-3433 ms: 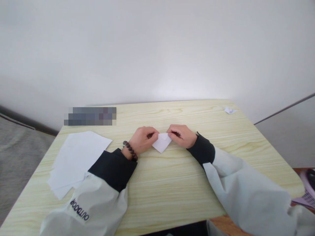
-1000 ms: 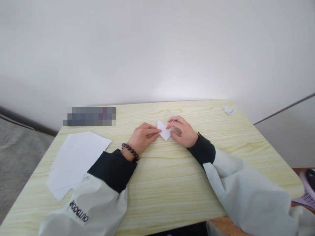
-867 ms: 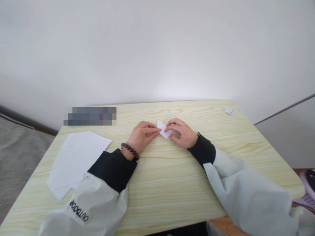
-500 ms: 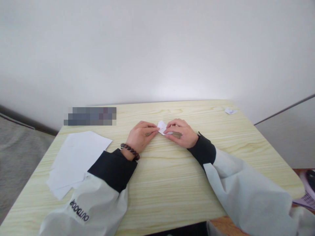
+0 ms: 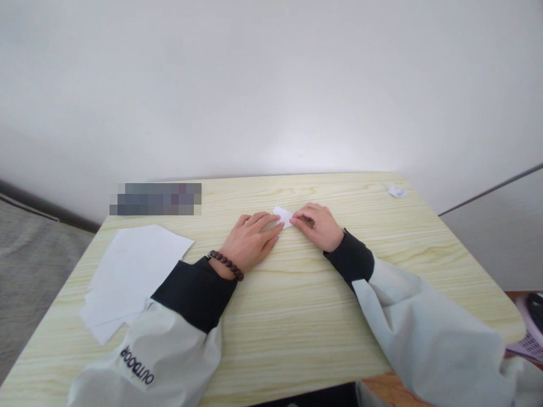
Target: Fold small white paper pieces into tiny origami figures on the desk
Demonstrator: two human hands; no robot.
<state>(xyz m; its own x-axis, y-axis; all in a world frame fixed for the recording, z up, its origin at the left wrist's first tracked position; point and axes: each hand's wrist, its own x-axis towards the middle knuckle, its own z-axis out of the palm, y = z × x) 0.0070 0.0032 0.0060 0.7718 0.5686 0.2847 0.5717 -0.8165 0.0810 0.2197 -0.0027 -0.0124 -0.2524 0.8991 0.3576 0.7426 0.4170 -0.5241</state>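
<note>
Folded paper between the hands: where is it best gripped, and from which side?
Likely its far corner, from the wall side. The folded paper lies flat on the table, and the left hand and right hand cover its near part, leaving only that corner bare.

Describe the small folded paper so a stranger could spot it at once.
On the light wooden table, look just beyond the middle, where the left hand and right hand meet. The small folded paper lies there at their fingertips, far smaller than the white sheets on the table's left and, unlike the scrap at the far right corner, touched by hands.
</note>
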